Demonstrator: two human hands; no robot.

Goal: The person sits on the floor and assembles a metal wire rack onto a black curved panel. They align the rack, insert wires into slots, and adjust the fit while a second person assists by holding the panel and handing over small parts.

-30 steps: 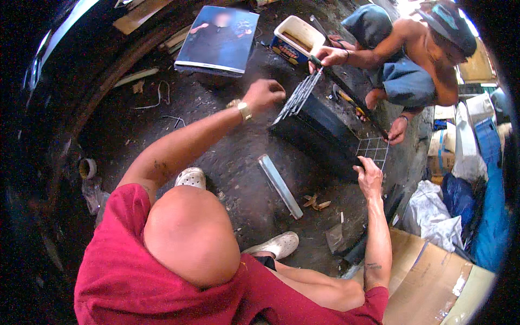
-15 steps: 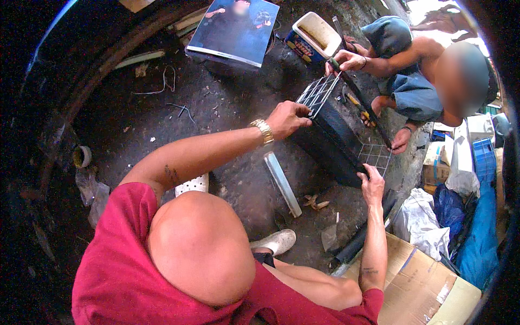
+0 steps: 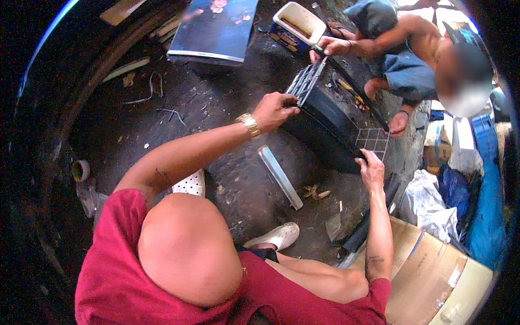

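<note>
Seen from the head camera, the person in the red shirt (image 3: pixel 114 249) squats over a dark, littered floor (image 3: pixel 200 103), one bare knee blocking much of the near ground and part of a white clog (image 3: pixel 189 184). Across from the knees, just above the floor or on it, I can't say which, is a wire grid (image 3: pixel 310 81) with a black panel (image 3: pixel 325 130) along its middle; the panel covers the wires there, so I can't follow how they run from one end to the other. The left hand (image 3: pixel 275 112) is closed on the near corner of the grid's left end, its fingertips partly lost against the dark panel. The right hand (image 3: pixel 372 168) pinches the panel's near right corner, beside the bare mesh, though what its hidden fingers do underneath I can't see. Facing them, a co-worker (image 3: pixel 422 43), head blurred out, grips a black bar at the far side, one hand (image 3: pixel 337 46) at its upper left and the other (image 3: pixel 398 123) at its lower right. A yellow-handled tool (image 3: pixel 360 97) lies near that bar, partly hidden and hard to name. The blue printed box (image 3: pixel 214 32) is cut off at the top edge, a cardboard sheet (image 3: pixel 428 271) runs out below, and a roll of tape (image 3: pixel 81 170) sinks into the dim left rim.
</note>
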